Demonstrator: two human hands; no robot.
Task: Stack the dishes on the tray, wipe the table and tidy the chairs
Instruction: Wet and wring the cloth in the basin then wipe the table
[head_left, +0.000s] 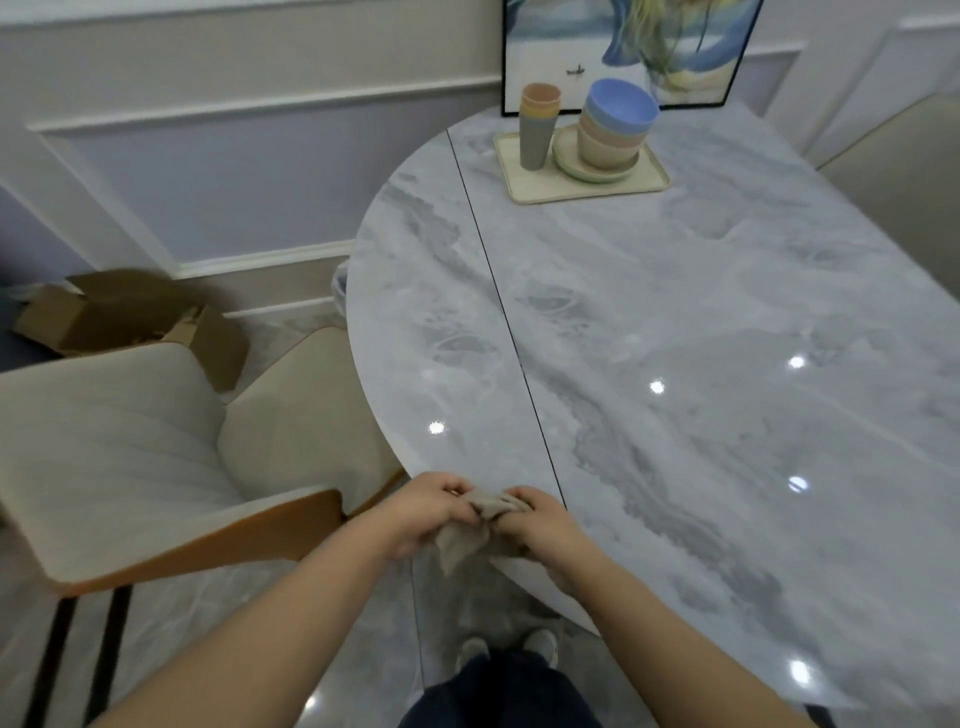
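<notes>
A small beige cloth (467, 538) is bunched between my left hand (426, 512) and my right hand (537, 519), both gripping it just over the near edge of the grey marble table (675, 338). At the table's far end stands a cream tray (649, 184) carrying a stack of cups (539, 127) and a stack of bowls (615, 124), blue on top, resting on pale green plates (592, 174). A beige chair (171, 441) with a wooden shell stands to the left, its seat partly under the table.
A second beige chair (904, 182) shows at the far right. An open cardboard box (130, 317) lies on the floor by the panelled wall. A framed picture (623, 47) leans behind the tray. My feet (506, 654) are below the table edge.
</notes>
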